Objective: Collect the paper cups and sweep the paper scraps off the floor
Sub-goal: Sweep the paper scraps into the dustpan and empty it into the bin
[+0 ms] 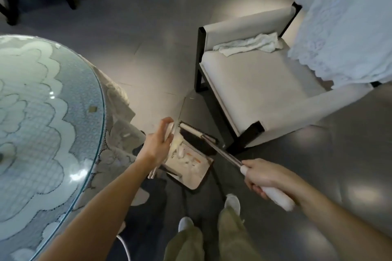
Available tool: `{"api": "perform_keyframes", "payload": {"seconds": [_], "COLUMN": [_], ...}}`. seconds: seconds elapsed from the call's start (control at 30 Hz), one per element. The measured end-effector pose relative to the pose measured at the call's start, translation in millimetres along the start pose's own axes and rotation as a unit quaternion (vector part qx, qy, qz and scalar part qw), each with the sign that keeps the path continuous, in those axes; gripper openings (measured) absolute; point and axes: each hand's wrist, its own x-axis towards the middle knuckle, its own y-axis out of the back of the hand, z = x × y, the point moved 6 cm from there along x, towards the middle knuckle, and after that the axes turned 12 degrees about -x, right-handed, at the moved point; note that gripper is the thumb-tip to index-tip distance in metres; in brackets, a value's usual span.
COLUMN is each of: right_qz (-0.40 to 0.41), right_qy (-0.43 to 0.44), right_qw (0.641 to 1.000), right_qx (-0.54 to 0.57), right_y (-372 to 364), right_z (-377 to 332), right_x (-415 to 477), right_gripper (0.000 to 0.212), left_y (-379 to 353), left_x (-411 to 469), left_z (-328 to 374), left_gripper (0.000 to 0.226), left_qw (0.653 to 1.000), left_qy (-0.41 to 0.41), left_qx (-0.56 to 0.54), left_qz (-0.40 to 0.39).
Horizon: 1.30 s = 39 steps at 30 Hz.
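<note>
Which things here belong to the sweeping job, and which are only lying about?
For the job: broom, dustpan, paper scraps in it, left hand, right hand.
Lying about: chair, crumpled cloth on its seat, glass-topped table.

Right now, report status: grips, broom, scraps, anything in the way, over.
Left grip on dustpan handle, right grip on broom handle. Broom head at dustpan mouth, paper scraps inside pan. Chair leg close beside broom head.

Scraps [186, 158] in dustpan [198, 181] (floor, centre); broom [224, 154] just behind; table [42, 112] left, chair [261, 82] right.
</note>
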Motion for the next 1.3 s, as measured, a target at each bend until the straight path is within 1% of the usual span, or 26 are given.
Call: {"api": "perform_keyframes", "payload": {"seconds": [0.07, 0.13, 0.2, 0.27, 0.33, 0.37, 0.43, 0.6, 0.63, 0.73, 0.83, 0.9, 1.07, 1.3], "right_qz": [0.023, 0.031, 0.013, -0.014, -0.039, -0.058, -0.094, -0.161, -0.167, -0.177, -0.175, -0.160, -0.101, -0.042], "right_qy": [0.005, -0.004, -0.014, -0.025, -0.041, -0.053, -0.075, -0.078, -0.078, -0.074, -0.060, -0.051, -0.019, 0.004], "right_qw": [0.999, 0.998, 0.997, 0.998, 0.998, 0.993, 0.970, 0.928, 0.924, 0.930, 0.947, 0.958, 0.979, 0.994], "right_qx": [-0.030, -0.061, -0.079, -0.059, 0.021, 0.088, 0.210, 0.326, 0.336, 0.313, 0.262, 0.232, 0.176, 0.101], "right_y": [-9.2, -13.9, -20.5, -31.0, -40.9, -45.7, -53.5, -41.7, -33.3, -10.0, 5.9, 20.4, 63.5, 116.8], "right_z": [-4.4, -5.7, -5.9, -4.1, -1.9, -1.8, -4.8, -22.9, -25.5, -27.0, -33.1, -41.4, -78.6, -140.2], "right_x": [4.3, 15.7, 26.1, 31.2, 35.1, 35.8, 34.3, 19.4, 15.1, 5.4, 5.3, 12.0, 41.0, 104.1], "right_gripper": [0.052, 0.054, 0.062, 0.074, 0.081, 0.081, 0.074, 0.052, 0.052, 0.056, 0.043, 0.036, 0.027, 0.013], "left_y": [0.2, -2.2, -3.3, -3.9, -6.5, -8.1, -10.0, -10.6, -10.0, -3.4, 8.2, 14.7, 28.8, 46.2], "left_x": [-1.4, 0.9, 5.3, 9.8, 11.1, 10.9, 10.2, 7.2, 5.8, 0.9, -2.3, -3.4, 6.7, 36.3], "left_z": [-1.3, 1.5, 4.7, 7.6, 8.9, 9.9, 11.8, 11.5, 10.9, 6.9, 0.4, -2.3, -8.1, -6.2], "left_gripper": [0.034, 0.036, 0.034, 0.032, 0.030, 0.029, 0.028, 0.030, 0.030, 0.031, 0.033, 0.034, 0.037, 0.035], "left_qw": [0.999, 0.998, 0.998, 0.997, 0.997, 0.997, 0.996, 0.996, 0.996, 0.997, 0.999, 1.000, 0.997, 0.986], "left_qy": [-0.007, -0.016, -0.023, -0.024, -0.024, -0.024, -0.026, -0.023, -0.025, -0.023, 0.000, 0.011, 0.050, 0.092], "left_qx": [0.008, 0.015, 0.024, 0.030, 0.037, 0.040, 0.042, 0.040, 0.040, 0.037, 0.015, -0.003, -0.028, -0.040], "left_qz": [-0.031, -0.056, -0.062, -0.061, -0.065, -0.066, -0.068, -0.070, -0.070, -0.066, -0.039, -0.010, 0.057, 0.131]}}
